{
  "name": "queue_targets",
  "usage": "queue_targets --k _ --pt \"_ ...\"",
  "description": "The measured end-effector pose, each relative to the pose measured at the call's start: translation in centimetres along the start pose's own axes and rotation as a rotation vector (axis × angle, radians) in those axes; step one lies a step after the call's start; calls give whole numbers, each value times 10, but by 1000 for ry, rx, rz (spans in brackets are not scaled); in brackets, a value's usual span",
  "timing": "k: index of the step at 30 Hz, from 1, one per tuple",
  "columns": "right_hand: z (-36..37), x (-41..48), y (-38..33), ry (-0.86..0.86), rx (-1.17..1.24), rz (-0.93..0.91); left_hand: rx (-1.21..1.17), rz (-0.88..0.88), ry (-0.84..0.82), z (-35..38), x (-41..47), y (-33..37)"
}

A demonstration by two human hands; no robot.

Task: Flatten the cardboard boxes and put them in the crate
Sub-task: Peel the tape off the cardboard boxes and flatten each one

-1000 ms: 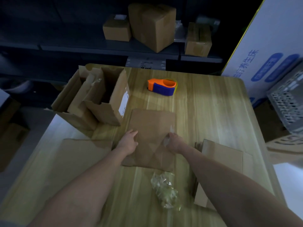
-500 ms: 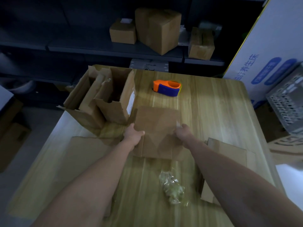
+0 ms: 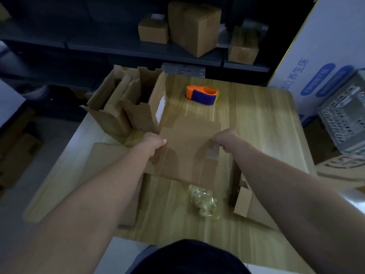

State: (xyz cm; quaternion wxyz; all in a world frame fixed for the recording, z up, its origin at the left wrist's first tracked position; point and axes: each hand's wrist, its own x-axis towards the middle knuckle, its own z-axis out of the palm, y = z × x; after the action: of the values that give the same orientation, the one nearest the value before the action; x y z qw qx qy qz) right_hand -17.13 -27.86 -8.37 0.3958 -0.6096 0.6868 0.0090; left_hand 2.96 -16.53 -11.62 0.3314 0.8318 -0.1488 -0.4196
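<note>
The flattened box (image 3: pixel 187 151) lies between the left grip (image 3: pixel 154 142) and right grip (image 3: pixel 225 140), each apparently pinching a side edge.

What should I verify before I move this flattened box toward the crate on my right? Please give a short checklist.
1. Left hand grips the flattened box at its left edge: ok.
2. Right hand grips its right edge: ok.
3. Box fully flat: cannot tell; the near flaps look bent.
4. Tape dispenser clear of the box: ok, it lies farther back on the table.
5. Room in the crate: cannot tell; its inside is hidden.
</note>
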Motion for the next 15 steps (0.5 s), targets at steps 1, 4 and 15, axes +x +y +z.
queue_targets --k 1,4,15 --pt "2 -3 -3 1 -42 -28 36 -4 -2 -8 -4 -7" --pt "12 -15 -20 6 -11 -137 97 -14 2 -33 -20 -31" --pt "85 -66 -102 -14 -89 -570 67 -187 258 -154 -48 -146"
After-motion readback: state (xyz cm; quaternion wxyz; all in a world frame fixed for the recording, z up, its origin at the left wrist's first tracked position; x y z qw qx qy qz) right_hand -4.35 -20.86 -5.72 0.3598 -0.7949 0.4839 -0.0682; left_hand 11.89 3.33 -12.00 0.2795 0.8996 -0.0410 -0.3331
